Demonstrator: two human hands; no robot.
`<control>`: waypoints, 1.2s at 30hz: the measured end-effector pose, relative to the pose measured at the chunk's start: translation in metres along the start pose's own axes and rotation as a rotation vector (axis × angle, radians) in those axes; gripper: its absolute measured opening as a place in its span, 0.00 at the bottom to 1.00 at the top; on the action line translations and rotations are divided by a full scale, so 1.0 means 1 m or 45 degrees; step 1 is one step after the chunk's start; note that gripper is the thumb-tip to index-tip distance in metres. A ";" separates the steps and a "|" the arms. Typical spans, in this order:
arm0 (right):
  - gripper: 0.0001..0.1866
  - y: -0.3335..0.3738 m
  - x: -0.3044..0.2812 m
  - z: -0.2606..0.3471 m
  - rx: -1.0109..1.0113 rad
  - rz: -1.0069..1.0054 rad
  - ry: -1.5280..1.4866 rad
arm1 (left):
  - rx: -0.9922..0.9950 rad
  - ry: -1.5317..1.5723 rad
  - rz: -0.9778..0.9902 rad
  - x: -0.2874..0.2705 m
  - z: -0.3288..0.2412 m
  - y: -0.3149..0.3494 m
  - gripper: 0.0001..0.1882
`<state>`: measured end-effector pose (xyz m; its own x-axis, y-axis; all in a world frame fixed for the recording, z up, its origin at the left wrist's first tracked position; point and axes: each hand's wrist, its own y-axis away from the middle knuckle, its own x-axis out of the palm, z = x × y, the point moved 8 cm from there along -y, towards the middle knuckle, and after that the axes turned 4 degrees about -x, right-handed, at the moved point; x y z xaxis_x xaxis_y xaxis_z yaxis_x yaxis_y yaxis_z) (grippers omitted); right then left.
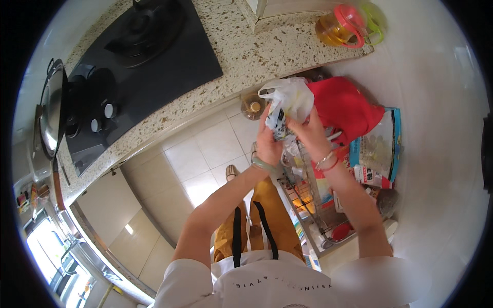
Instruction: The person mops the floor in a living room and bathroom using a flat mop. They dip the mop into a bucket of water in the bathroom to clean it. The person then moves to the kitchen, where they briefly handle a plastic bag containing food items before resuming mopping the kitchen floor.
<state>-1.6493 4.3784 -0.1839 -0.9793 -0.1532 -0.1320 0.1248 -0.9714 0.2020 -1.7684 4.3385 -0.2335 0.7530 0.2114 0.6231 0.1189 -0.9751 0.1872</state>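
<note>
A crumpled white plastic bag (294, 96) with dark and yellow print is held up in front of me between both hands. My left hand (269, 146) is closed on its lower left side, against the printed part. On the other side my right hand (311, 134) grips the bag with thumb and fingers. What lies inside the bag cannot be made out. Just behind it sits a bulging red fabric bag (346, 105). A bottle with a tan cap (254, 107) stands on the floor left of the plastic bag.
Below my right arm is a wire rack (316, 218) filled with packages. A blue-edged clear package (377, 146) leans at the right wall. Along the left runs a speckled counter (233, 56) with a black stove (169, 66). A red-lidded pitcher (341, 28) stands near the counter's corner.
</note>
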 end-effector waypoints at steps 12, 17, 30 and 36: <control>0.15 -0.148 -0.113 -0.079 0.027 0.119 1.282 | -0.202 -1.779 0.256 -0.016 0.085 -0.131 0.28; 0.24 -0.151 -0.083 -0.092 -0.218 0.079 1.360 | -0.743 -1.910 0.268 -0.044 0.175 -0.140 0.39; 0.19 -0.161 -0.038 -0.131 -0.140 0.494 1.751 | -0.539 -1.718 -0.423 -0.130 0.184 -0.159 0.19; 0.41 -0.111 0.007 -0.124 -0.130 0.802 1.651 | -0.695 -1.998 0.141 -0.131 0.208 -0.161 0.22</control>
<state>-1.6507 4.4622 -0.3274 0.0659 -0.5524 -0.8310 0.5378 -0.6818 0.4959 -1.7513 4.4539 -0.5034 0.6576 -0.4502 -0.6040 0.0536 -0.7718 0.6336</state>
